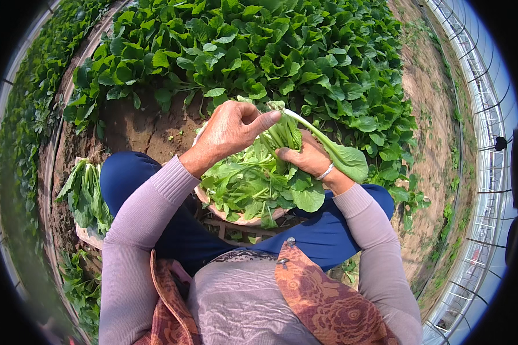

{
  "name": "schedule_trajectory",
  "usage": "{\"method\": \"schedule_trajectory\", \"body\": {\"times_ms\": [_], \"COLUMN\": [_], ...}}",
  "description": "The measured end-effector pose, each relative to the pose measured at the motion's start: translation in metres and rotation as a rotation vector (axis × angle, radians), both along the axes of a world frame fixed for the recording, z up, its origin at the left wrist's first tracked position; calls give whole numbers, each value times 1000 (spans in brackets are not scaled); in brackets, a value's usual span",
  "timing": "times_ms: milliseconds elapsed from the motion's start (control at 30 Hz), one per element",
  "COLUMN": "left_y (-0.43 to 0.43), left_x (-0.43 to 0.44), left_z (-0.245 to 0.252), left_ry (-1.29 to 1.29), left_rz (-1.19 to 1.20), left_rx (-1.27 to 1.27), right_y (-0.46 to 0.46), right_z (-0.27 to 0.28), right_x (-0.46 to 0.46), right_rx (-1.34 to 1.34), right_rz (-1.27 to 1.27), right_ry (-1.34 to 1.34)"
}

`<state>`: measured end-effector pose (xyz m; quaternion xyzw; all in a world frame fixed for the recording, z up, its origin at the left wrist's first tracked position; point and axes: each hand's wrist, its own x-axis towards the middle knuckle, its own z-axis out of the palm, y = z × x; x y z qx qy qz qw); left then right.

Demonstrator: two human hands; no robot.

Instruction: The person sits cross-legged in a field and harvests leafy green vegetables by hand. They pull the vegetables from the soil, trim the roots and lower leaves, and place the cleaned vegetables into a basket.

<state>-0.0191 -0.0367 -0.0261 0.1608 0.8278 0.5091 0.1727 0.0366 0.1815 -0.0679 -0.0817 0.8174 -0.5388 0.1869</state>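
Note:
My right hand (pixel 308 157), with a pale band at the wrist, grips a bunch of leafy greens (pixel 280 133) by its stalks, root end up. One long leaf with a white stalk (pixel 328 140) bends away from the root end and hangs over my right wrist. At that root end is my left hand (pixel 231 129), its fingers curled and thumb extended; whether it pinches anything is hidden. Under both hands, between my knees, sits a round pale basin (pixel 228 217) heaped with loose green leaves (pixel 250 181).
Dense leafy plants (pixel 259 47) grow ahead, beyond a patch of bare soil (pixel 138 116). Left of my knee, a bunch of greens (pixel 88 196) lies on a light-coloured crate or board (pixel 88 237). A dirt strip (pixel 427 108) and the greenhouse wall (pixel 492 172) run along the right.

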Motion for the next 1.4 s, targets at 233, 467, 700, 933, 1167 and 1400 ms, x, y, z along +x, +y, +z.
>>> {"method": "schedule_trajectory", "body": {"times_ms": [233,467,700,933,1167,1400], "left_y": [0,-11,-21,-11,-26,6], "left_x": [4,0,-5,4,-3,19], "left_z": [-8,-1,-9,-16,-39,-17], "left_ry": [-317,-394,206,594,280,-251], "left_rz": [-149,-223,-140,-194,-111,-176], "left_rx": [197,89,23,131,-105,471], "right_y": [-10,-13,-2,-2,8,2], "right_z": [12,19,14,24,47,34], "right_x": [6,7,1,0,1,1], "right_rx": [381,552,757,753,-388,-563], "right_rz": [16,51,85,54,-181,-134], "right_ry": [240,255,588,435,-242,-386]}}
